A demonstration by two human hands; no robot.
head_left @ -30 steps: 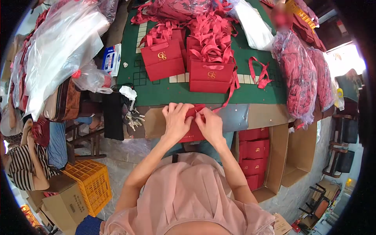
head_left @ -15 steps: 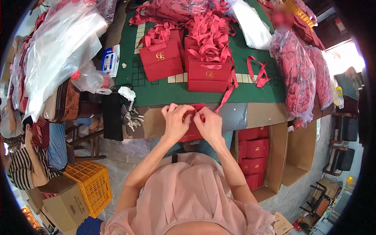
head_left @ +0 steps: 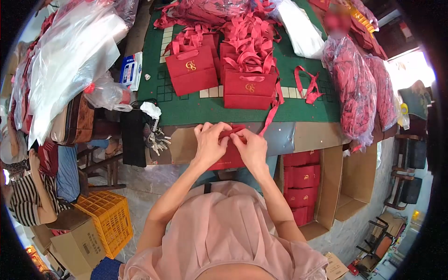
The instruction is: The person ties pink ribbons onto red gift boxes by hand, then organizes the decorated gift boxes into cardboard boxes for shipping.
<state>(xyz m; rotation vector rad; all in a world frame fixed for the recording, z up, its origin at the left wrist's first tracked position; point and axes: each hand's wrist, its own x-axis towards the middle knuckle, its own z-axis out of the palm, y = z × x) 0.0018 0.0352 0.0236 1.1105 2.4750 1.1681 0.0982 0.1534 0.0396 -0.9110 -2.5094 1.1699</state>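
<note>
A red paper bag [head_left: 228, 159] lies against the table's near edge, partly covered by my hands. My left hand [head_left: 210, 143] is closed in a pinch at its upper edge. Beside it, my right hand [head_left: 251, 148] pinches the same edge, fingertips almost touching the left ones; whether a ribbon end is between them is hidden. A red ribbon [head_left: 269, 122] runs down from the finished-looking bags to just behind my right hand. Farther back stand a stack of red bags with gold lettering [head_left: 250, 95] and another tilted red bag [head_left: 192, 70], ribbons heaped above them.
Loose ribbon [head_left: 308, 86] lies on the green mat [head_left: 196, 114]. Keys [head_left: 158, 142] and a black pouch [head_left: 134, 140] are at left. A cardboard box [head_left: 326, 186] at right holds several red bags. Plastic-wrapped bundles [head_left: 352, 88] flank the table. Another person in a striped top [head_left: 25, 200] sits at left.
My hands have shifted slightly and the fingertips have come closer together at the bag's upper edge. More of the bag's lower front shows between my wrists.
</note>
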